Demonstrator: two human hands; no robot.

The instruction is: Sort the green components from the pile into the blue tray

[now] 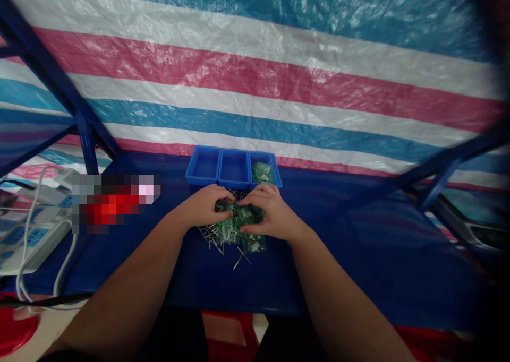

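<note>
A loose pile of small clear packets with green on them (228,229) lies on the blue table, mixed with thin metal pins that look like rivets (215,243). My left hand (207,205) reaches into the pile from the left, fingers curved and thumb apart from them. From the right, my right hand (271,213) cups the other side, its thumb and fingers also spread apart around packets. Both hands touch the pile; some fingertips are hidden among the packets. A few pins lie loose in front of it.
Behind the pile stand three joined blue bins; the right bin (276,173) holds similar green packets. White power strips (37,234) with cables lie at the left, beside a pixelated red thing (113,205). Blue metal frame bars (85,139) and a striped tarp (255,75) enclose the table.
</note>
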